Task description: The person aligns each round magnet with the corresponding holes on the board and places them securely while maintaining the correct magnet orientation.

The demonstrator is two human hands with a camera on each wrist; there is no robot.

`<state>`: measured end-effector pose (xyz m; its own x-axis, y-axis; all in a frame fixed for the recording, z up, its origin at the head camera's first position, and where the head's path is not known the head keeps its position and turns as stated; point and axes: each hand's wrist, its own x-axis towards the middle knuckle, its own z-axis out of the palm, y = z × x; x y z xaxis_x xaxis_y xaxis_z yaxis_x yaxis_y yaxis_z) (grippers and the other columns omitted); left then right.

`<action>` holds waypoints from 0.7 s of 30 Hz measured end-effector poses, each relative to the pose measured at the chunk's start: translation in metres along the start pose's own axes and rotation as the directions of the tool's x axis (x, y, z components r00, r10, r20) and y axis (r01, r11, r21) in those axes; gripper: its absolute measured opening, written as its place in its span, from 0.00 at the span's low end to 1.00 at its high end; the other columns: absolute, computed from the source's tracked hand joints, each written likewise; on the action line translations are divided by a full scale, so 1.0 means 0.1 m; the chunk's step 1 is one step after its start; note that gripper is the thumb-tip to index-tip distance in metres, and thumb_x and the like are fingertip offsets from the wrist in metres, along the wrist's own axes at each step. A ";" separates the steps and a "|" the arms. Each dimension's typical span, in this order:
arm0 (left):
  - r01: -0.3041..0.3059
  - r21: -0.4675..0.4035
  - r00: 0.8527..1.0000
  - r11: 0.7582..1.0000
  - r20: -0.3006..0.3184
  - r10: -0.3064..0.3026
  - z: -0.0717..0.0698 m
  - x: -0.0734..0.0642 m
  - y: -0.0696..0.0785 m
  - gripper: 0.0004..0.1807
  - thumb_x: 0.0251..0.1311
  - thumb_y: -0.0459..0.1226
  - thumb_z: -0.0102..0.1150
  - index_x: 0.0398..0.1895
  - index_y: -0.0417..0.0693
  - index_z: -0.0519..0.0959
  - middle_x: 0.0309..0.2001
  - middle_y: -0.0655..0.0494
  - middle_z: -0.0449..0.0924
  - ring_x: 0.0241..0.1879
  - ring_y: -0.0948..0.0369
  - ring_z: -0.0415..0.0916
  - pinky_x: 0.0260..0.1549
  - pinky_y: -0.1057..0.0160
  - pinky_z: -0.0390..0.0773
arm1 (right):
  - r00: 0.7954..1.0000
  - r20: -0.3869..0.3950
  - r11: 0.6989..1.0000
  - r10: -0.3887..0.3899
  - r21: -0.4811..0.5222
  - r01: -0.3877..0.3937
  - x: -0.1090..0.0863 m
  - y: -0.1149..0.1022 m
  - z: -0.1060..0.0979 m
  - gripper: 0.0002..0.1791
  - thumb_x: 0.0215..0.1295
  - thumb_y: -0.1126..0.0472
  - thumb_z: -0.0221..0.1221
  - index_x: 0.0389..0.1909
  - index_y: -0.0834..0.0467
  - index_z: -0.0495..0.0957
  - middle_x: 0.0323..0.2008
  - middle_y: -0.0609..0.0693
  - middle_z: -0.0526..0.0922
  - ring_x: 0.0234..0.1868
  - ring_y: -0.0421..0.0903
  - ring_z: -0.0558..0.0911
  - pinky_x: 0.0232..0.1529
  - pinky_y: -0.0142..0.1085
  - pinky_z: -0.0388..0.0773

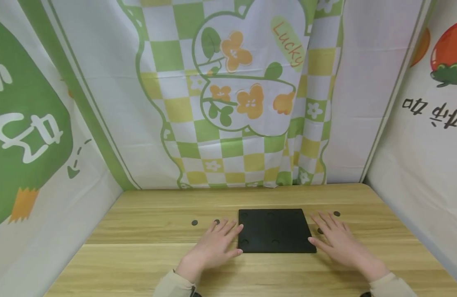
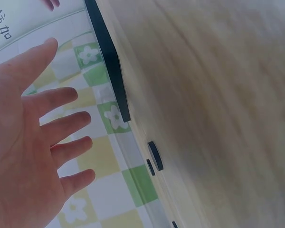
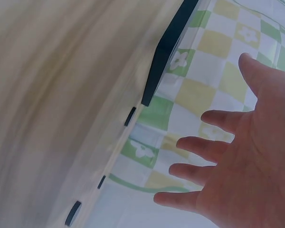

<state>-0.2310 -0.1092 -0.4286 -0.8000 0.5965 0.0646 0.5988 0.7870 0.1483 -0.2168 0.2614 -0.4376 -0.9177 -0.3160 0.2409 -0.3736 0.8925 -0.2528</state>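
A flat black board (image 1: 275,229) with several round recesses lies on the wooden table. My left hand (image 1: 217,243) is held palm down over the table at its left edge, fingers straight and spread. On the other side, my right hand (image 1: 337,241) hovers the same way, its thumb overlapping the board's right edge in the head view. Both wrist views show a gap between palm and table, and neither hand holds anything. Small black discs lie around: one disc (image 1: 194,222) left of the left fingers, another (image 1: 337,213) beyond the right fingertips. Other discs (image 1: 320,231) (image 2: 155,156) are partly covered by the hands.
The wooden table (image 1: 146,260) reaches back to a green, yellow and white checked curtain (image 1: 228,156). Printed fabric walls (image 1: 428,165) stand along the left and right sides.
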 end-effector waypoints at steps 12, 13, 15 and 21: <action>-0.034 0.036 0.998 0.999 0.046 0.032 -0.01 0.01 0.07 0.34 0.67 0.57 0.44 0.72 0.54 0.59 0.72 0.51 0.57 0.71 0.49 0.54 0.67 0.44 0.56 | 0.999 -0.031 0.999 -0.021 -0.030 0.020 -0.06 0.13 -0.04 0.37 0.66 0.41 0.53 0.68 0.61 0.62 0.66 0.69 0.63 0.65 0.73 0.59 0.56 0.71 0.57; -0.036 0.040 0.998 0.999 0.048 0.034 0.00 0.01 0.07 0.34 0.67 0.57 0.44 0.72 0.54 0.60 0.72 0.51 0.57 0.71 0.49 0.54 0.67 0.44 0.57 | 0.999 -0.036 0.999 -0.026 -0.030 0.025 -0.07 0.14 -0.04 0.37 0.66 0.42 0.54 0.67 0.62 0.63 0.65 0.69 0.64 0.64 0.73 0.60 0.55 0.71 0.58; -0.043 0.046 0.998 0.998 0.048 0.040 0.00 0.01 0.08 0.33 0.67 0.56 0.44 0.71 0.53 0.60 0.72 0.51 0.58 0.71 0.49 0.55 0.67 0.45 0.58 | 0.999 -0.038 0.999 -0.034 -0.029 0.033 -0.07 0.16 -0.05 0.36 0.66 0.43 0.54 0.66 0.63 0.65 0.64 0.69 0.65 0.63 0.73 0.62 0.56 0.70 0.59; -0.058 0.061 0.997 0.996 0.063 0.054 0.02 0.03 0.10 0.32 0.68 0.57 0.43 0.70 0.54 0.62 0.71 0.52 0.60 0.70 0.51 0.58 0.67 0.46 0.59 | 0.999 -0.035 1.000 -0.026 -0.010 0.026 -0.11 0.22 -0.10 0.33 0.67 0.44 0.53 0.63 0.64 0.69 0.63 0.70 0.66 0.61 0.71 0.66 0.56 0.67 0.63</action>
<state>-0.2274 -0.0999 -0.4289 -0.7622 0.6472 0.0104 0.6457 0.7591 0.0834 -0.2139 0.2877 -0.4368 -0.9023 -0.3279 0.2800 -0.3960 0.8872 -0.2370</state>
